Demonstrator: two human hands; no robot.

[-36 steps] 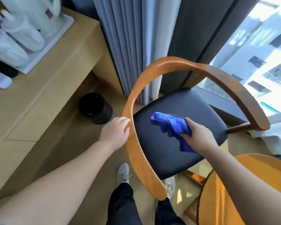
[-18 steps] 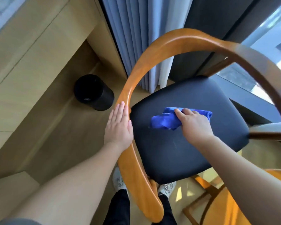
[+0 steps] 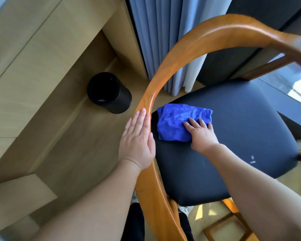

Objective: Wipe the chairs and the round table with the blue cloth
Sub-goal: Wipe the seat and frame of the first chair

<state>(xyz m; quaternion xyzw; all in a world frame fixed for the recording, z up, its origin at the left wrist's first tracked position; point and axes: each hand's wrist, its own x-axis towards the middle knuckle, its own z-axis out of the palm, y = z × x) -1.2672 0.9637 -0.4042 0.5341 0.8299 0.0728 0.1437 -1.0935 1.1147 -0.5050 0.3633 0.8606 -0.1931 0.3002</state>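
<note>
A chair with a black padded seat (image 3: pixel 241 136) and a curved orange wooden back rail (image 3: pixel 163 79) fills the middle of the head view. The blue cloth (image 3: pixel 175 122) lies flat on the left part of the seat. My right hand (image 3: pixel 202 134) presses down on the cloth's right side with fingers spread. My left hand (image 3: pixel 137 141) rests flat on the rail's left side, fingers straight and together. The round table is out of sight.
A black cylindrical bin (image 3: pixel 109 93) stands on the floor left of the chair, beside a light wooden desk (image 3: pixel 33 58). Grey-blue curtains (image 3: pixel 163 40) hang behind the chair, and a window (image 3: pixel 294 84) is at the right. My feet are under the rail.
The cloth went from bunched in my raised right hand to spread flat on the seat and slid left toward the rail. My left hand opened flat along the rail. The view tilted down.
</note>
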